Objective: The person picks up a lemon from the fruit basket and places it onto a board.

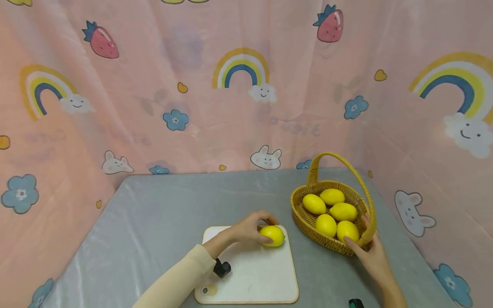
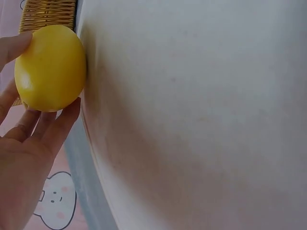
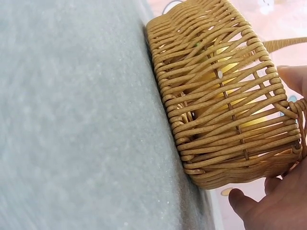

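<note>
My left hand (image 1: 249,229) holds a yellow lemon (image 1: 272,236) between thumb and fingers, at the far right corner of a white cutting board (image 1: 262,276). In the left wrist view the lemon (image 2: 50,69) sits close against the board's surface; whether it bears on it I cannot tell. A woven yellow-brown basket (image 1: 306,222) with a tall arched handle stands right of the board, with several lemons (image 1: 343,212) inside. My right hand (image 1: 375,259) grips the basket's near right rim by the handle's foot. From the right wrist view, the wicker side (image 3: 220,110) hides most of the lemons.
The grey tabletop (image 1: 173,205) runs back to a pink patterned curtain (image 1: 154,85), which also hangs at both sides. A black wrist-camera piece (image 1: 222,268) shows by the left cuff, over the board. Another dark piece (image 1: 356,303) shows at the bottom edge near the right wrist.
</note>
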`<action>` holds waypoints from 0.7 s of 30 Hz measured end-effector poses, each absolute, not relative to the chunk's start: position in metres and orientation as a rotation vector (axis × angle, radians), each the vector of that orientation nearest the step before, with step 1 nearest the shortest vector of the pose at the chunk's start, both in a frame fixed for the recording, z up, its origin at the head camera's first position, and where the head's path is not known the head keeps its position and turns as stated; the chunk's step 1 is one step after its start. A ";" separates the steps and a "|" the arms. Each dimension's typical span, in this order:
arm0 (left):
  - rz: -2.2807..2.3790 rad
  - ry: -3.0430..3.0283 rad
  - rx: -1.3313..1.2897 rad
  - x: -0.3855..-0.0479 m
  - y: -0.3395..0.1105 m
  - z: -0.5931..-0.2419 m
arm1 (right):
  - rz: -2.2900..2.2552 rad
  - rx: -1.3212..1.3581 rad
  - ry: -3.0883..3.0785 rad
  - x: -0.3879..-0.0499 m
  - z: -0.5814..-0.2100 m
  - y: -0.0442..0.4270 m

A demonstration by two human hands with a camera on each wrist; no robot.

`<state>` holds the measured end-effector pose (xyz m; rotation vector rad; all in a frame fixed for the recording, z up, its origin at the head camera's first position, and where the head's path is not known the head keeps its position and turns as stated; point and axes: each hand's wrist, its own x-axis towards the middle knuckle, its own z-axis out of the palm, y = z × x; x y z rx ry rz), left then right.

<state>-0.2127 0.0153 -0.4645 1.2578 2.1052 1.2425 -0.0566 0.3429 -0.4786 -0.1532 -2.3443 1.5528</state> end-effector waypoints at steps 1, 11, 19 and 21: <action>1.238 2.106 1.263 -0.213 0.015 -0.464 | 1.554 -0.156 -2.343 -0.056 -0.479 0.343; 1.110 2.127 1.347 -0.214 0.021 -0.457 | 1.556 -0.197 -2.366 -0.054 -0.478 0.344; 1.134 2.097 1.303 -0.227 0.047 -0.426 | 1.563 -0.191 -2.362 -0.054 -0.476 0.345; 1.158 2.099 1.313 -0.231 0.060 -0.416 | 1.569 -0.170 -2.359 -0.055 -0.477 0.344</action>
